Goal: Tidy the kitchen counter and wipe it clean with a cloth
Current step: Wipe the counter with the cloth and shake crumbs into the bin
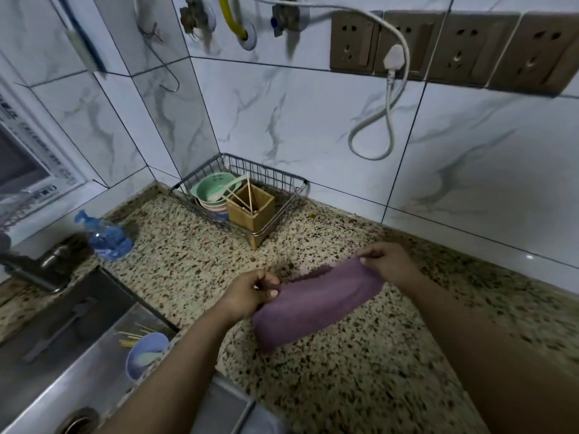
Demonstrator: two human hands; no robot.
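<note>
Two bare hands hold a soft purple cloth [316,303] over the speckled stone kitchen counter [360,371]. The cloth is folded into a long, thick strip. It slants from the lower left up to the upper right, in the middle of the counter. I cannot tell if its lower edge touches the stone or hangs just above it.

The left hand [250,294] pinches the left end of the cloth with curled fingers and thumb. The right hand [387,261] pinches the right end the same way. The fingertips of both hands tuck into the folds, so part of each grip is hidden.

In the far corner sits a wire metal basket [282,211]. Inside it is a square wooden box [250,211] with thin sticks poking out. Beside the box is a pale green bowl [210,187] with a spoon, stacked on other bowls that are mostly hidden.

A blue plastic bottle [108,238] lies near the steel sink [78,355]. It is blurry. A light blue bowl [144,355] is in the sink, partly hidden by the left arm. The sink is cut off at the bottom and left edges.

On the tiled wall, a white plug and cord [393,76] hang from a row of brown wall sockets [454,45].
</note>
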